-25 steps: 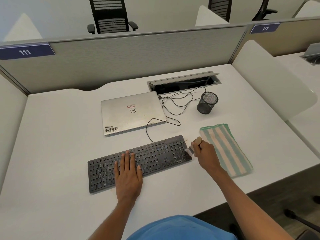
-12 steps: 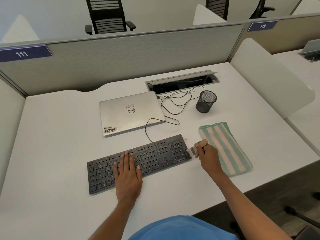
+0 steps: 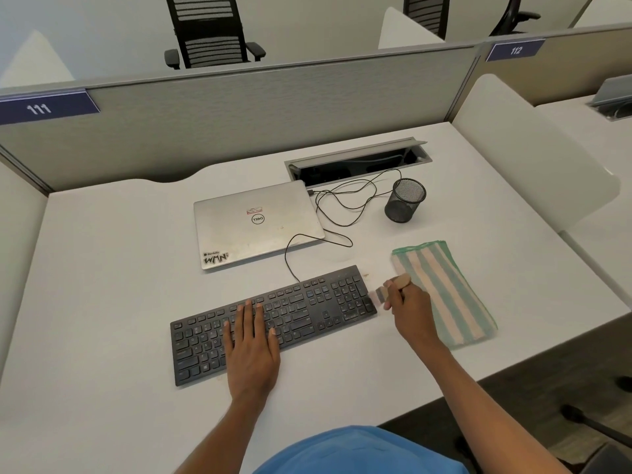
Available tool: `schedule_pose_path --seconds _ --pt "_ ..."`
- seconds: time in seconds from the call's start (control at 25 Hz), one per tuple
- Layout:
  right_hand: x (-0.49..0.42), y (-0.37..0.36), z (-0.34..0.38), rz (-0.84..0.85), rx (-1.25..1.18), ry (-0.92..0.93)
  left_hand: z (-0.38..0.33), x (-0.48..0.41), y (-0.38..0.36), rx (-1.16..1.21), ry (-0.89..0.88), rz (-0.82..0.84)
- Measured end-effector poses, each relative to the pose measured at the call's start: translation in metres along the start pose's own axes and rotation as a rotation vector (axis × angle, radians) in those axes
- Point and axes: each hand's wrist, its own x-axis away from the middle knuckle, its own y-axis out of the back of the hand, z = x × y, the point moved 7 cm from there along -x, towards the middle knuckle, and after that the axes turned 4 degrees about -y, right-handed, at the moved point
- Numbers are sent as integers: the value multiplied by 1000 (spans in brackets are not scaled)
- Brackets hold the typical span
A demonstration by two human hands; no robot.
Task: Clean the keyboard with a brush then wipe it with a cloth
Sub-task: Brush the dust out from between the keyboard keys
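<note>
A black keyboard (image 3: pixel 301 313) lies slanted on the white desk (image 3: pixel 102 268). My left hand (image 3: pixel 251 347) rests flat on its middle keys, fingers straight. My right hand (image 3: pixel 408 311) grips a small wooden-handled brush (image 3: pixel 393 285) just off the keyboard's right end, with the bristles blurred beside the number pad. A green and pink striped cloth (image 3: pixel 444 292) lies folded on the desk just right of that hand, and the brush handle overlaps its left edge.
A closed silver laptop (image 3: pixel 253 224) sits behind the keyboard. A black cable (image 3: pixel 342 203) loops from it toward an open cable hatch (image 3: pixel 359 162). A black mesh pen cup (image 3: pixel 405 200) stands behind the cloth. Grey partitions wall the desk at back and sides.
My right hand has moved the brush slightly right, from the keyboard's right edge to just beside it. My left hand has stayed flat on the keys.
</note>
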Motion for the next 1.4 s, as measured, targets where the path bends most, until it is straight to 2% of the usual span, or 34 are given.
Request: schedule_pose_path --seconds 0.16,0.44,0.6,0.68,0.8,1.0,1.12,1.24,1.4 --pt "13 -15 -13 119 101 4 0 -1 -1 -7 -4 5" --pt "-4 -23 18 95 37 62 0 -1 -2 -3 -2 5" --pt "2 -31 0 203 167 30 2 -2 -3 3 5 9" --pt "3 -26 4 190 230 38 2 -2 -3 2 4 5" --pt "-1 -22 22 105 129 73 1 -1 -3 3 10 10" --pt "0 -37 37 183 16 65 2 -1 -3 4 2 0" --pt "7 -42 21 235 114 104 1 -1 -2 13 4 -2" --pt "3 -40 13 321 329 83 1 0 -3 12 2 -2" --pt "-8 -32 31 226 207 77 1 -1 -3 15 6 7"
